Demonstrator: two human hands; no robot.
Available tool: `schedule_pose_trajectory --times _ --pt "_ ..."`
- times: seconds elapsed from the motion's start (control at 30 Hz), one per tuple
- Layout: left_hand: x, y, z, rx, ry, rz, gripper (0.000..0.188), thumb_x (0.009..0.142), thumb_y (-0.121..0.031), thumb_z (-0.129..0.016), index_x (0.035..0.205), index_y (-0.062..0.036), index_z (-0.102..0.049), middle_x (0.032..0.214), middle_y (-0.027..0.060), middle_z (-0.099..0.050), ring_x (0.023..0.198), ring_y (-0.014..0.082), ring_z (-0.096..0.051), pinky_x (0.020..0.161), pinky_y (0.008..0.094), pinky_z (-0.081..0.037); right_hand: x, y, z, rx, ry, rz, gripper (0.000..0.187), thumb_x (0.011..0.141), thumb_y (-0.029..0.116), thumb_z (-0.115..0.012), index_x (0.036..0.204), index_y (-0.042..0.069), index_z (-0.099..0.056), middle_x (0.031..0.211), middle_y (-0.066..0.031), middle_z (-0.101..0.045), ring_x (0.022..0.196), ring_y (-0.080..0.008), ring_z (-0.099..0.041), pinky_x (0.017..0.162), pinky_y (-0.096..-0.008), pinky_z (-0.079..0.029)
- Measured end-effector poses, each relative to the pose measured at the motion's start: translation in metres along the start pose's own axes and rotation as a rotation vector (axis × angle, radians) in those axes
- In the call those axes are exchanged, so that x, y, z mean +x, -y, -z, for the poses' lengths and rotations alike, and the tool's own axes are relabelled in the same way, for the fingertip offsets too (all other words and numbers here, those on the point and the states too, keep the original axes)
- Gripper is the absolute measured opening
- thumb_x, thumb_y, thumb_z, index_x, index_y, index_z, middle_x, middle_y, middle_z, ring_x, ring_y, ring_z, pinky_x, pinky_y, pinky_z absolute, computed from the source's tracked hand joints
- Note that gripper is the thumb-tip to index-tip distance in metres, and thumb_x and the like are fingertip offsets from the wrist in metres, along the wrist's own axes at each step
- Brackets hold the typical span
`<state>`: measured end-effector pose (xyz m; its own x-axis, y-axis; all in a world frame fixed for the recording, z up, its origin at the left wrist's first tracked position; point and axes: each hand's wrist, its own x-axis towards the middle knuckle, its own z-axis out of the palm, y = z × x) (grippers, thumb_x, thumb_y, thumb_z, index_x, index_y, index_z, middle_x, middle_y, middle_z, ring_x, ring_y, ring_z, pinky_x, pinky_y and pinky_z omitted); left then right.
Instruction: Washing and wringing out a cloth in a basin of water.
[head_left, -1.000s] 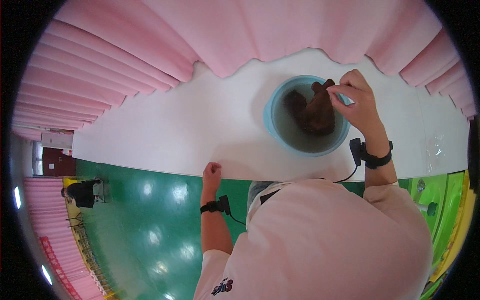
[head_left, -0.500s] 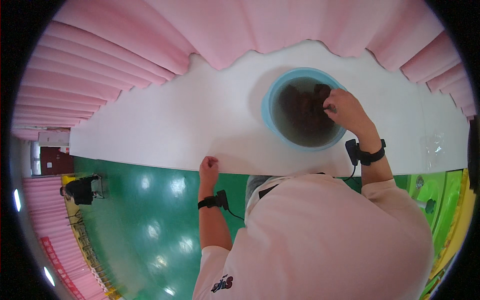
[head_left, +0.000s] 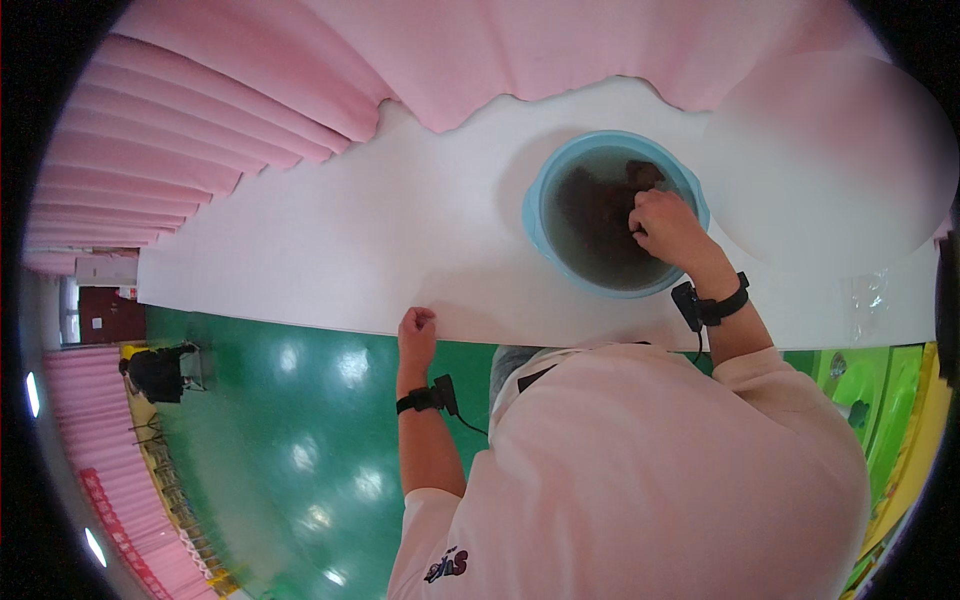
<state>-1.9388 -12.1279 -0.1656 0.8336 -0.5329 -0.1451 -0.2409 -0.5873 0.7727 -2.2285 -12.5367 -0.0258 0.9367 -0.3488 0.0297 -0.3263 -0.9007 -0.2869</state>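
Observation:
A round light-blue basin [head_left: 533,215] of cloudy water stands on the white table. In it lies a dark brown soaked mass [head_left: 590,205], perhaps cloth, with a lump of it [head_left: 644,174] showing at the far right. My right hand [head_left: 668,228] is over the right half of the basin, fingers pinched together and pointing down at the brown mass. What the fingertips hold, if anything, is hidden. My left hand [head_left: 417,332] rests at the table's near edge, left of the basin, its fingers curled closed with nothing seen in them.
Pink curtains [head_left: 450,60] hang along the white table's [head_left: 330,240] far edge. Clear crinkled plastic [head_left: 868,295] lies at the table's right. Green and yellow plastic furniture [head_left: 880,400] stands at the near right. A person in dark clothing [head_left: 160,374] is far off on the green floor [head_left: 290,450].
My right hand has moved a little left and nearer to me within the basin, uncovering more of the brown lump. My left hand stays nearly still.

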Motion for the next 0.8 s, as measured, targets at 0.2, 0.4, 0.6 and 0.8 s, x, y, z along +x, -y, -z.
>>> schedule_pose_trajectory --times 0.2,0.4,0.6,0.8 --pt "0.0 0.0 -0.001 -0.003 -0.01 -0.012 0.015 0.078 0.002 -0.056 0.09 -0.0028 -0.065 0.07 0.0024 -0.055 0.065 0.0137 -0.051 0.061 0.0306 -0.045 -0.003 0.005 0.021 0.047 -0.069 0.07 0.003 0.076 0.007 -0.072 0.078 0.006 -0.073 0.087 -0.0106 -0.062 0.091 -0.0302 -0.061 0.086 -0.0442 -0.05" --pt "0.003 0.007 0.0 0.019 -0.002 -0.054 0.015 0.08 0.001 -0.055 0.091 -0.0033 -0.064 0.073 0.0024 -0.057 0.066 0.0137 -0.052 0.062 0.0301 -0.046 -0.011 0.014 0.045 0.071 -0.14 0.051 0.002 0.077 0.005 -0.071 0.078 0.006 -0.072 0.085 -0.0106 -0.061 0.089 -0.0301 -0.061 0.085 -0.0435 -0.049" --pt "0.007 0.016 0.0 0.018 0.014 -0.076 0.017 0.081 -0.002 -0.055 0.094 -0.0035 -0.064 0.077 0.0021 -0.058 0.07 0.0137 -0.054 0.065 0.0297 -0.048 -0.017 0.019 0.059 0.198 -0.318 0.032 0.006 0.078 0.004 -0.072 0.084 0.003 -0.07 0.087 -0.0116 -0.062 0.085 -0.0306 -0.06 0.081 -0.0409 -0.05" --pt "0.004 0.012 -0.002 -0.001 -0.011 -0.087 0.015 0.08 -0.002 -0.057 0.092 -0.0023 -0.065 0.076 0.0049 -0.062 0.07 0.0162 -0.057 0.066 0.0312 -0.049 -0.013 0.03 0.103 0.324 -0.578 -0.025 0.009 0.083 0.007 -0.073 0.089 0.002 -0.069 0.087 -0.0109 -0.062 0.079 -0.0295 -0.06 0.075 -0.0371 -0.051"
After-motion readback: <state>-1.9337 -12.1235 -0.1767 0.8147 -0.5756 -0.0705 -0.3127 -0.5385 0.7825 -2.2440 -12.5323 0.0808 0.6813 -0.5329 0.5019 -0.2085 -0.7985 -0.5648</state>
